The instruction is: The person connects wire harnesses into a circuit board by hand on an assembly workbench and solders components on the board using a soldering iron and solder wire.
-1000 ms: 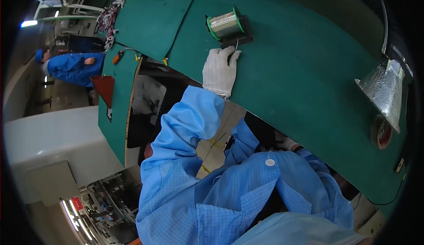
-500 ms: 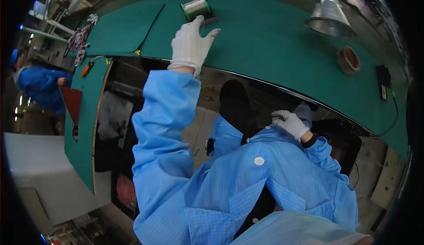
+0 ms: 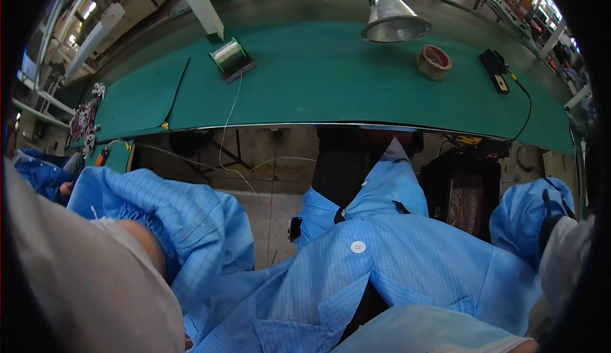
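My left hand [image 3: 89, 283], in a white glove, is raised very near the camera at the lower left. It looms large and blurred, and its fingers lie outside the picture. At the right edge, my right hand [image 3: 565, 257] is also lifted close to the camera in a white glove; its fingers are cut off and smeared. I see nothing held in either hand. On the green mat stands a spool of thin silvery wire [image 3: 229, 54] on a dark base. A loose strand [image 3: 223, 143] runs from it over the table's front edge and hangs down.
A metal lamp-shaped hood [image 3: 394, 19] hangs over the green tabletop [image 3: 305, 92]. A tape roll [image 3: 434, 62] and a black corded device [image 3: 495, 72] lie to the right. Bundled cables [image 3: 86, 121] rest far left, near another person's blue sleeve [image 3: 38, 178]. Below stands a black bin [image 3: 461, 187].
My left hand has left the spool and come up near the camera; the wire now trails over the edge. My right hand has risen from my lap. The view has shifted.
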The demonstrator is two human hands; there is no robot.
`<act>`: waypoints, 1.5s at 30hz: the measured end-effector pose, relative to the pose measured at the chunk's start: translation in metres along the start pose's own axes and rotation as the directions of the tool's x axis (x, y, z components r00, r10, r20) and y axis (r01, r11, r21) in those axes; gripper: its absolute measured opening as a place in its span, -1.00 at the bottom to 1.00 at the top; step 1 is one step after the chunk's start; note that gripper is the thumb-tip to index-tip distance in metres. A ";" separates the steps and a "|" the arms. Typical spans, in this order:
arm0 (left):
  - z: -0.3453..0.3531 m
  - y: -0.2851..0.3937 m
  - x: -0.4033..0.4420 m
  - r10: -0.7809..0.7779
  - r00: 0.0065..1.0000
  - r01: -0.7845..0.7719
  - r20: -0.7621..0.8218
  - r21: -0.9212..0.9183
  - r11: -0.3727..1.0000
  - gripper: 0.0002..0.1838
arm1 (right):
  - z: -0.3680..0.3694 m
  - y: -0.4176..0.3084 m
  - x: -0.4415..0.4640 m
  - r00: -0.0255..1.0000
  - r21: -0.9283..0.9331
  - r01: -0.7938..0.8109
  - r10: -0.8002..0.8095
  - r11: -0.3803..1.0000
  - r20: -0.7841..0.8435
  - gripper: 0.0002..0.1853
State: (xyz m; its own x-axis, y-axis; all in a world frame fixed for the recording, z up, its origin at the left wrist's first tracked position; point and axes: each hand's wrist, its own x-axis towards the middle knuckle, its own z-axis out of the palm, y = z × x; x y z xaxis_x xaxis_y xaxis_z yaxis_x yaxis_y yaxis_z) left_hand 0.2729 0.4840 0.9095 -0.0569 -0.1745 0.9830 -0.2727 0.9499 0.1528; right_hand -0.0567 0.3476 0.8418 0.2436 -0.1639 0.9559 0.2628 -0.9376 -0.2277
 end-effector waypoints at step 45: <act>-0.003 -0.022 -0.001 0.306 0.951 -0.264 -0.031 0.433 0.862 -0.33 | 0.033 0.186 -0.077 0.806 0.040 -0.592 0.589 0.805 0.064 -0.75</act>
State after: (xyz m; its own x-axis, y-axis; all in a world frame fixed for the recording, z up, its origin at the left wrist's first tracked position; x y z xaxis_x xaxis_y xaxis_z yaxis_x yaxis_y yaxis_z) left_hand 0.2820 0.4642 0.9054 -0.1083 0.1330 0.9852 -0.6355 0.7528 -0.1714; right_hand 0.0045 0.1961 0.7200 0.4105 -0.6648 0.6241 0.1048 -0.6455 -0.7565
